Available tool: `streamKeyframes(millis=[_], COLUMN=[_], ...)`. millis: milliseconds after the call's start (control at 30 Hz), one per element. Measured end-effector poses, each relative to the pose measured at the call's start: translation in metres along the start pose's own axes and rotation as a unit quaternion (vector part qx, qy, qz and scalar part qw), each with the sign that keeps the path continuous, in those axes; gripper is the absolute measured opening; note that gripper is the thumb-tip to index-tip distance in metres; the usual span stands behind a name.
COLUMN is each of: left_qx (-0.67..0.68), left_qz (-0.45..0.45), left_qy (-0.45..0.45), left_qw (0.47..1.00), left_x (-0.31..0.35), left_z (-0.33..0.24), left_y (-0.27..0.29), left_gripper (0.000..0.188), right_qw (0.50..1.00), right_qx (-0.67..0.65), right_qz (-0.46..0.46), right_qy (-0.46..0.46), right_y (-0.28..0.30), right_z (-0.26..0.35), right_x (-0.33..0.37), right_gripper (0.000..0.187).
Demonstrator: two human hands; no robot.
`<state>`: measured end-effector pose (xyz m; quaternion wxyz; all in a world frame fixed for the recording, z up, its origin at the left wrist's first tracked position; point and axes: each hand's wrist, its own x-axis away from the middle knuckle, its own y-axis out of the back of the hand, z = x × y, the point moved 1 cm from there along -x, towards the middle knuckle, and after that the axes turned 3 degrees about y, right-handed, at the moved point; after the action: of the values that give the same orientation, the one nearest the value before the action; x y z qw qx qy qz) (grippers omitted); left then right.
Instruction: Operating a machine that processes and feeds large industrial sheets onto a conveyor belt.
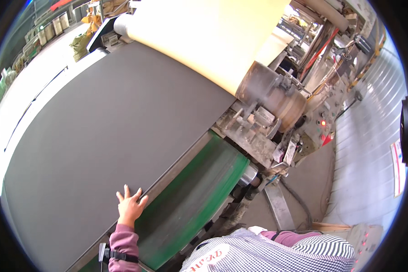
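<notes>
My left hand (130, 206) rests on the near edge of a wide dark grey sheet (118, 113), its fingers spread and nothing gripped. Beneath that edge runs a metal bar (177, 165), and below it lies a green roller or belt (195, 199) with a dark, worn middle. Close against my checked apron (254, 254), only a small pale bit of my right hand (257, 230) shows beyond the purple sleeve; its fingers are hidden. Across the far side of the grey sheet, a pale yellow sheet (204, 36) passes over a roller.
A brown, worn roller end (272, 93) and metal brackets (258, 122) stand to the right. Beyond them is a control panel (324, 113) with a lit red lamp. A cable (303, 204) trails on the floor. Corrugated metal wall (367, 122) borders the right side.
</notes>
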<state>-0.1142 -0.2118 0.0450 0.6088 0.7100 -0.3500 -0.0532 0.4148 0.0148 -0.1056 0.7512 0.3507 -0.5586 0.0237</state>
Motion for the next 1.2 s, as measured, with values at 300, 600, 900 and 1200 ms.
streamKeyframes(millis=[300,600,900,1200], left_qx=[-0.078,-0.137,-0.050,-0.087], left_qz=[-0.148,-0.298,-0.270,-0.208], left_qy=[0.178,0.122,0.219,0.318], left_qw=[0.970,0.937,0.936,0.921], left_x=[0.056,0.158,0.068,0.128], left_z=[0.182,0.192,0.069,0.205], left_y=[-0.028,-0.016,-0.034,-0.005], left_gripper=[0.049,0.037,0.070,0.066], right_qw=[1.000,0.998,0.997,0.998], right_qx=[0.011,0.043,0.010,0.020], right_qz=[0.006,-0.043,-0.070,-0.056], right_qy=[-0.009,0.015,0.011,0.020], right_y=[0.019,0.058,0.093,0.095], right_z=[0.006,0.034,0.092,0.077], right_x=[0.007,-0.019,-0.022,-0.021], right_gripper=[0.037,0.039,0.037,0.036])
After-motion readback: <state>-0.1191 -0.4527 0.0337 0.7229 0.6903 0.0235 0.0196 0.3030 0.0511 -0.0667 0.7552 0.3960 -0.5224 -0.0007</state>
